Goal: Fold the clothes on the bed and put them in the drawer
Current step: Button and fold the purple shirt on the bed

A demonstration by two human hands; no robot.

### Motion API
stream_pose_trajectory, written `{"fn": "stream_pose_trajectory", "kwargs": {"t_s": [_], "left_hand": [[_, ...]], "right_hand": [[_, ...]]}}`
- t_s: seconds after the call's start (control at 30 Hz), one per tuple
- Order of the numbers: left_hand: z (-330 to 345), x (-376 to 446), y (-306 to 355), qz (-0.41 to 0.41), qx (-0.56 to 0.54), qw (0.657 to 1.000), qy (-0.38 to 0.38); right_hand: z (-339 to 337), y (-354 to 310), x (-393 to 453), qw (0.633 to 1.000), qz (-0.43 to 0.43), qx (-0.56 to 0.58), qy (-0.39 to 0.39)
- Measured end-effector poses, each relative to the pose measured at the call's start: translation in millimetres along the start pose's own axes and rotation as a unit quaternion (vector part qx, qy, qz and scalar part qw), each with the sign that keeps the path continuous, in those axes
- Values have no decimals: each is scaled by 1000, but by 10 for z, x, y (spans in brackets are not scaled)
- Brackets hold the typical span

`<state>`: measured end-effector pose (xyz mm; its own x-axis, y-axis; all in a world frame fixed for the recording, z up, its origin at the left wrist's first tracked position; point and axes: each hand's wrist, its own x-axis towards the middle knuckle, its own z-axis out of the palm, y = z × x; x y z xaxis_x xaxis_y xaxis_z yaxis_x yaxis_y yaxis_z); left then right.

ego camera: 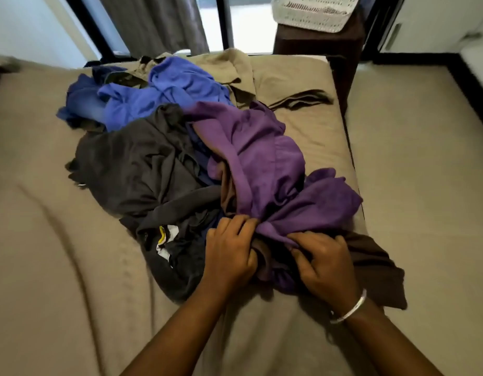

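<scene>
Fingers of both hands clutch purple garment | lies lengthwise toward window

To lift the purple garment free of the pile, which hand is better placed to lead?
Probably the right hand. It pinches the purple garment at its near edge, on the open side of the bed. The left hand grips where purple and brown cloth bunch together.

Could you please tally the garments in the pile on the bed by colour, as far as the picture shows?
Purple garment, gripped by left hand and right hand: 1
Blue garment: 1
Dark grey garment: 1
Brown garment: 1
Total: 4 clearly distinguishable; others are buried.
</scene>
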<state>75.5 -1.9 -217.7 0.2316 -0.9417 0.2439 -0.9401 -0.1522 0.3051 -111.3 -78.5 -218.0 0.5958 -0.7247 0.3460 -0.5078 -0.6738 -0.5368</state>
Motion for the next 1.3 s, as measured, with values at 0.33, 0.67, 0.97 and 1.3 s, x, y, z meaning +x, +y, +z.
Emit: {"fn": "stream_pose_trajectory", "kwargs": {"t_s": [0.33, 0.67, 0.97, 1.3], "left_hand": [[-555, -511, -30, 64, -85, 994, -6], [-1797, -742, 70, 31, 28, 992, 115], [-2783, -674, 417, 61, -108, 977, 175], [-3816, -730, 849, 210, 27, 976, 45]], "right_hand": [[-308, -781, -370, 993, -99, 40, 41], [-1277, -1893, -515, 957, -213, 130, 145], [-2357, -1976, -340, 986, -60, -132, 82], [-2895, -2501, -188, 910, -35, -404, 82]]}}
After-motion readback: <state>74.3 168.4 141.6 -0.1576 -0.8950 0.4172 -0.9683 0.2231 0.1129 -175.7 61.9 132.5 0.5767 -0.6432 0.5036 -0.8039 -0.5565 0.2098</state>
